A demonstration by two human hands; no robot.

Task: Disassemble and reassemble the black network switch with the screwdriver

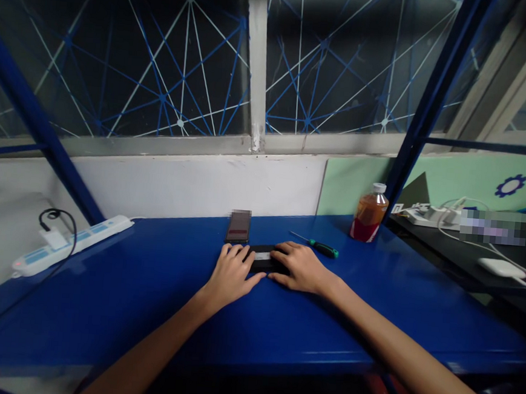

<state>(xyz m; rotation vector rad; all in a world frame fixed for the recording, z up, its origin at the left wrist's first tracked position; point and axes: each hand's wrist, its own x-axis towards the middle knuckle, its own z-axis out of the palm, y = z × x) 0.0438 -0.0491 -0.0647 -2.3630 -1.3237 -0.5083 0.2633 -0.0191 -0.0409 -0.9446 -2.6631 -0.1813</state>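
Observation:
A flat black rectangular object (264, 263) with a pale strip on its top lies on the blue table. Its exact kind is not clear. My left hand (233, 272) holds its left end, fingers over the top and thumb along the near edge. At the right end, my right hand (300, 267) grips it in the same way, so both ends are partly hidden. Just beyond my left fingers is a dark phone (239, 227). A screwdriver (324, 248) with a green and black handle lies beyond my right hand, its shaft pointing left.
The blue table (146, 297) runs up to a low wall under windows. A white power strip (77, 244) with a plugged-in charger and black cable is at the left. A bottle of orange-brown drink (369, 214) stands at the back right, near a black side table (463, 252) with cables.

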